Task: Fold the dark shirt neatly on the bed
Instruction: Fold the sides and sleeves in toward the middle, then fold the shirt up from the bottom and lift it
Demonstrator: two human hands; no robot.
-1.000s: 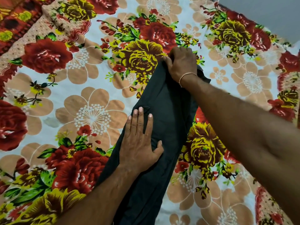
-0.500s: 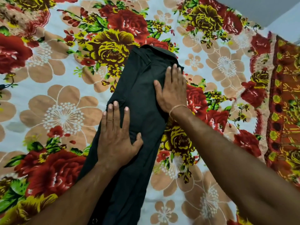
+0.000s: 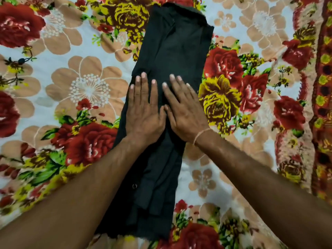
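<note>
Floral bedsheet (image 3: 86,87) fills nearly the whole view: big red roses, yellow blooms and tan flowers on a pale ground, with a dark red and yellow patterned border (image 3: 321,105) running down the far right side. No wall or floor can be made out.

Down the middle of the sheet lies the dark shirt (image 3: 172,47), folded into a long narrow strip that runs from the top of the view to near the bottom. Its far end shows a turned collar-like edge; its near end shows overlapping layers with uneven hems and a small round button (image 3: 134,186) on the left-hand layer. The long side edges are fairly straight, the left one sloping slightly outward toward the near end.

Both hands lie flat on the middle of the strip, side by side and touching at the thumbs. The left hand (image 3: 143,112) has straight fingers spread a little, palm down, pressing the fabric and gripping nothing. The right hand (image 3: 185,112) is the same, fingers straight and angled slightly inward, with a thin thread band (image 3: 200,134) at the wrist. Both forearms reach in from the lower corners.

Bare sheet spreads wide on either side of the shirt, more to the left than toward the bordered right side
</note>
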